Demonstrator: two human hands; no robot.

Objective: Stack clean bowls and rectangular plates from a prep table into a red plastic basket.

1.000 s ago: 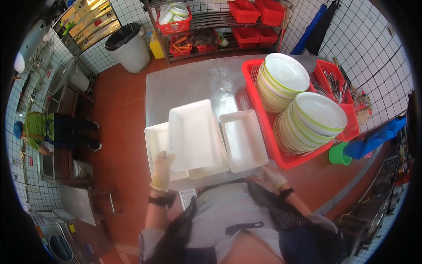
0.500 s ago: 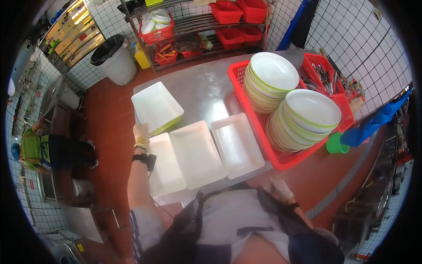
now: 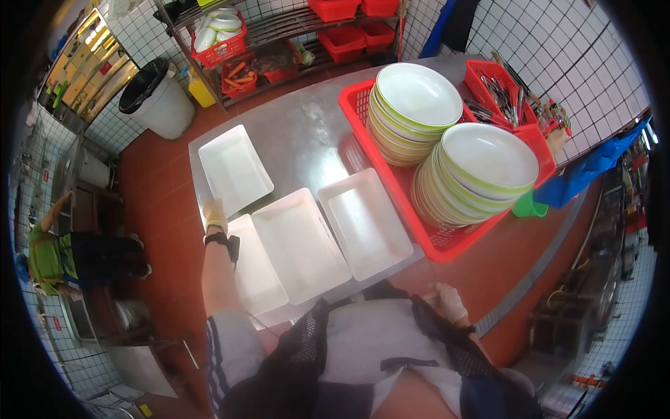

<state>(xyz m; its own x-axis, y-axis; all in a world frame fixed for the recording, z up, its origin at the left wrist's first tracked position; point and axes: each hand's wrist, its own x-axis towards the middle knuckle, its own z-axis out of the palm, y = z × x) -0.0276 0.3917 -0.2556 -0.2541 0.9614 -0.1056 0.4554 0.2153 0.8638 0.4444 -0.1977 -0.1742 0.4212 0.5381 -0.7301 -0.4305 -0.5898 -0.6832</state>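
My left hand (image 3: 216, 216), in a pale glove, is closed on the near edge of a white rectangular tray (image 3: 237, 171) at the table's left side. That tray rests on the steel table, or just above it. Three more white trays lie in a row nearer my body: a left one (image 3: 255, 269) partly behind my forearm, a middle one (image 3: 301, 244) and a right one (image 3: 366, 225). My right hand (image 3: 449, 304), also gloved, hangs by my right side past the table edge, fingers loosely apart and nothing visible in it.
A red basket (image 3: 438, 248) holds two tall stacks of green-rimmed plates (image 3: 419, 94). Red bins of cutlery (image 3: 502, 98) stand behind it. The steel table (image 3: 300, 126) lies beneath. A rack (image 3: 279, 31), a bin (image 3: 164, 105) and a person in green (image 3: 45, 251) are farther off.
The tray in my left hand has come down from a raised, tilted position with its green outer side showing to lying nearly flat. The view has shifted slightly. My right hand stays low.
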